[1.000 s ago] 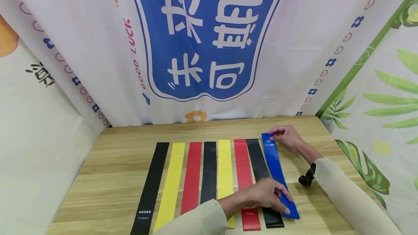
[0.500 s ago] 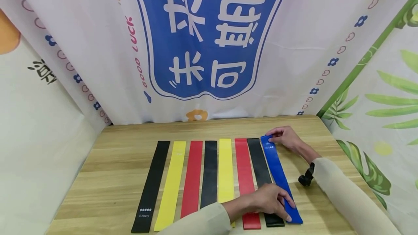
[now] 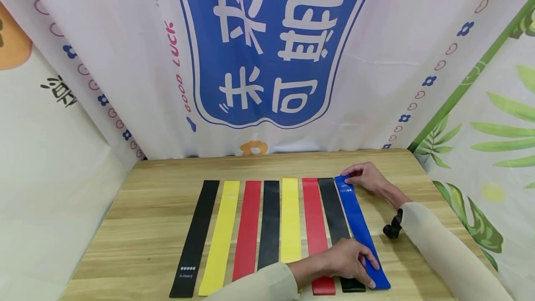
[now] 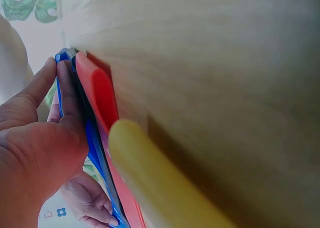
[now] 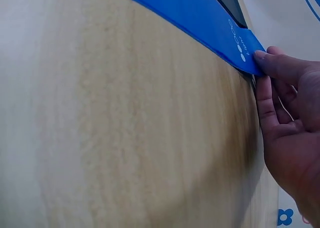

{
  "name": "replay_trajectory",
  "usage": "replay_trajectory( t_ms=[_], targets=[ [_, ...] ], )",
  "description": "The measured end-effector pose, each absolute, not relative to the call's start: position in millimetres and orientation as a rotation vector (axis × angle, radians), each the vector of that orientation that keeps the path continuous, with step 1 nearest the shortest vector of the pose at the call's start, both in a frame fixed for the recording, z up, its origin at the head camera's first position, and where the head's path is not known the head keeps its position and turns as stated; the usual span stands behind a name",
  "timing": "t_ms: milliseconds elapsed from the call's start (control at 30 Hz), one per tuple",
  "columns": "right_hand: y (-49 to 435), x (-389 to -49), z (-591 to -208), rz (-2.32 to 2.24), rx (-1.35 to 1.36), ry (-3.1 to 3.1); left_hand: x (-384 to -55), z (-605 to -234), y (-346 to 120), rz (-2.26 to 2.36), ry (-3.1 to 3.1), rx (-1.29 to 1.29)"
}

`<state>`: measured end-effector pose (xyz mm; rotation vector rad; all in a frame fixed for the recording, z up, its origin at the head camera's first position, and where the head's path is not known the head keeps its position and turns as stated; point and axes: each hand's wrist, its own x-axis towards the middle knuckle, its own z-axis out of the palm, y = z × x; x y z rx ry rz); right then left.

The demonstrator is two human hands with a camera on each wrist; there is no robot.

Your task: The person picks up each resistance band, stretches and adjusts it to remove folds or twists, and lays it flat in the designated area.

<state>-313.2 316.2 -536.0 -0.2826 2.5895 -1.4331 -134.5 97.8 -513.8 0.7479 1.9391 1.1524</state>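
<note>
A blue resistance band (image 3: 360, 224) lies flat at the right end of a row of bands. My right hand (image 3: 368, 178) pinches its far end, with the thumb on top beside the printed dots and fingers at the edge in the right wrist view. At the near end, my left hand (image 3: 348, 259) holds the same band between thumb and fingers. The left forearm reaches across a red band (image 3: 314, 217) and a yellow band (image 3: 290, 217). Right beside the blue band lies a black band (image 3: 333, 208), its near part partly covered by the left hand.
Farther left in the row are a dark band (image 3: 269, 222), a red band (image 3: 247, 226), a yellow band (image 3: 221, 236) and a black X-Heavy band (image 3: 195, 236). All lie on a wooden table (image 3: 125, 226). A printed curtain (image 3: 368, 82) hangs behind it.
The blue band has shifted slightly toward the table's near edge, and my left hand has moved a little nearer with it. The right hand keeps its grip at the far end.
</note>
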Motion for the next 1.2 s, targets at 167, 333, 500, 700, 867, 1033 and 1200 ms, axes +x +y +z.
replay_trajectory(
  t_ms=[167, 333, 500, 700, 867, 1033, 1200],
  targets=[
    [319, -310, -530, -1.397, -0.328, 2.622, -134, -512, 99, 1.096, 1.985, 0.814],
    [322, -313, -536, -1.386, -0.366, 2.65, -136, -527, 106, 1.066, 2.039, 0.852],
    [321, -313, -541, -1.388, -0.417, 2.661, -142, -554, 115, 1.054, 2.053, 0.917],
    [323, -315, -544, -1.392, -0.436, 2.68, -136, -527, 110, 0.975, 2.075, 0.901],
    [325, -314, -543, -1.363, -0.413, 2.702, -130, -505, 104, 0.988, 2.099, 0.797],
    [327, -308, -542, -1.397, -0.354, 2.688, -130, -500, 93, 1.068, 2.088, 0.77],
    [328, -303, -540, -1.453, -0.306, 2.678, -139, -500, 75, 1.147, 2.093, 0.812]
  ],
)
